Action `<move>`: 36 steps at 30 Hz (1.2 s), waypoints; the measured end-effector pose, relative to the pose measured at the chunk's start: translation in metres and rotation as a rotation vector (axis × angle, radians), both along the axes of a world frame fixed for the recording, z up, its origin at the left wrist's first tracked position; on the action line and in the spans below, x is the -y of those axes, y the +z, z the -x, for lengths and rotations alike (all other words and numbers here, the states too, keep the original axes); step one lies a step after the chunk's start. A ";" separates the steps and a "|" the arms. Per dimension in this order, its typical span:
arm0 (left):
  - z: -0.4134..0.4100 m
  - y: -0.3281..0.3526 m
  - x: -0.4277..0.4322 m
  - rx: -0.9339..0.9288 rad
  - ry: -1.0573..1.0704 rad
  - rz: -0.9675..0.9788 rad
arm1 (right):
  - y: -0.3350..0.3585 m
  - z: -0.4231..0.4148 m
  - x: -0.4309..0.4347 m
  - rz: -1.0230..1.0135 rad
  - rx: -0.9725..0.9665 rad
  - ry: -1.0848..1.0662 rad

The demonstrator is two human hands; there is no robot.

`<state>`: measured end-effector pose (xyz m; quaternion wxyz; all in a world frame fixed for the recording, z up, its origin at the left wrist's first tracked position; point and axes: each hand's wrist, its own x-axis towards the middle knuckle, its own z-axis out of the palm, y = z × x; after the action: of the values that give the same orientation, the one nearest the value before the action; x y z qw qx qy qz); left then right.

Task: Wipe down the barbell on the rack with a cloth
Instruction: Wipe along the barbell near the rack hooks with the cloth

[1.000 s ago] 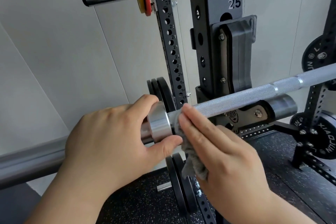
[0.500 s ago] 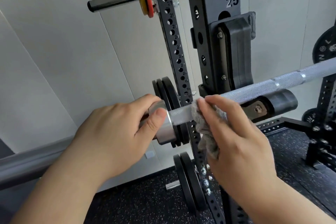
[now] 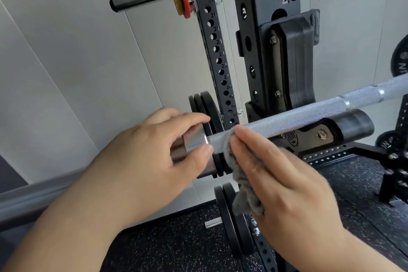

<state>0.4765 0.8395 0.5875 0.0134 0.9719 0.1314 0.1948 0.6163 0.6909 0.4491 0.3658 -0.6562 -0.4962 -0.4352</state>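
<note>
**Q:** So how much room is there around the hands?

**A:** Not much on the inner side. The right hand (image 3: pixel 282 183) lies with straight fingers flat on a grey cloth (image 3: pixel 240 179), pressing it onto the bar. I can't see the thumb. The cloth's edge sits just beside the chrome collar (image 3: pixel 195 139), with only a sliver of bare shaft between. The left hand (image 3: pixel 154 157) grips that collar, thumb underneath and fingers curled over the top. Going the other way, the knurling is open right up to the J-hook (image 3: pixel 293 62).

**Q:** And which way does the bar run?

**A:** The barbell (image 3: pixel 309 115) sits in the hook on the rack upright (image 3: pixel 265 51). Its long axis runs from lower left to upper right, and the sleeve passes under the left forearm. Black plates (image 3: pixel 206 106) hang just behind the collar.
</note>
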 end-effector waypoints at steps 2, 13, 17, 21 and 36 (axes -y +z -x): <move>-0.007 0.000 0.012 0.032 0.010 -0.035 | 0.006 -0.010 0.009 -0.029 -0.026 -0.085; -0.046 0.003 0.029 -0.068 0.059 -0.083 | 0.003 -0.007 0.020 -0.072 -0.108 -0.098; -0.043 -0.016 0.032 0.100 0.059 -0.236 | 0.001 -0.006 0.019 -0.141 -0.101 -0.046; -0.042 -0.050 0.036 0.336 0.058 -0.438 | 0.001 -0.014 0.025 -0.217 -0.074 -0.026; -0.046 0.021 0.020 -0.170 0.074 0.049 | -0.004 -0.004 0.006 -0.148 0.000 -0.065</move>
<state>0.5230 0.8193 0.6087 0.0186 0.9788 0.1725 0.1087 0.6204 0.6853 0.4451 0.3989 -0.6433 -0.4411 -0.4821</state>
